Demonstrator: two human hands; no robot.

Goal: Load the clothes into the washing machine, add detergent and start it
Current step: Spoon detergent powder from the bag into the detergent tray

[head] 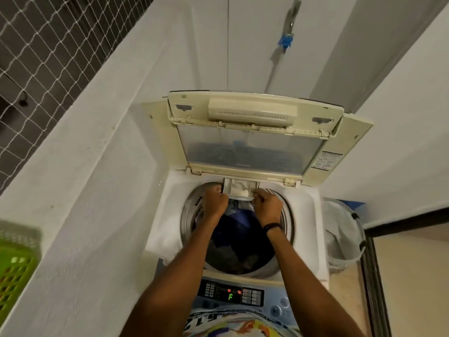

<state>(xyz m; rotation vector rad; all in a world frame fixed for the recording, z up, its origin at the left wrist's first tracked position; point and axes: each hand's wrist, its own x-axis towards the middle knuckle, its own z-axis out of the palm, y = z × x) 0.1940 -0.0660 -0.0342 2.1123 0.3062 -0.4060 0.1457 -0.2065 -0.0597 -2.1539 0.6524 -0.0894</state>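
The clothes (239, 237) already lie in the drum of the washing machine (170, 215), a dark heap with some blue and white near the top, so loading looks done and the detergent step is in hand. The lid (252, 147) stands folded up at the back, and just below its hinge the detergent drawer (241, 189) juts out over the drum's far rim. The left hand (217, 199) is curled tight on the drawer's left front corner and the right hand (267, 203) on its right front corner, so the 2 seem to grip it between them. White shows inside the drawer, but powder, residue or bare plastic cannot be told apart, and no detergent pack or scoop is in view. Next, I judge, the drawer must slide squarely home, then the lid comes down and start is pressed on the control panel (230, 294), which glows with an F. The fingertips hide behind the knuckles, the panel's labels are too small to read, and a green basket (14, 276) at the left edge and a mesh hamper (340, 242) on the right are partly cut off
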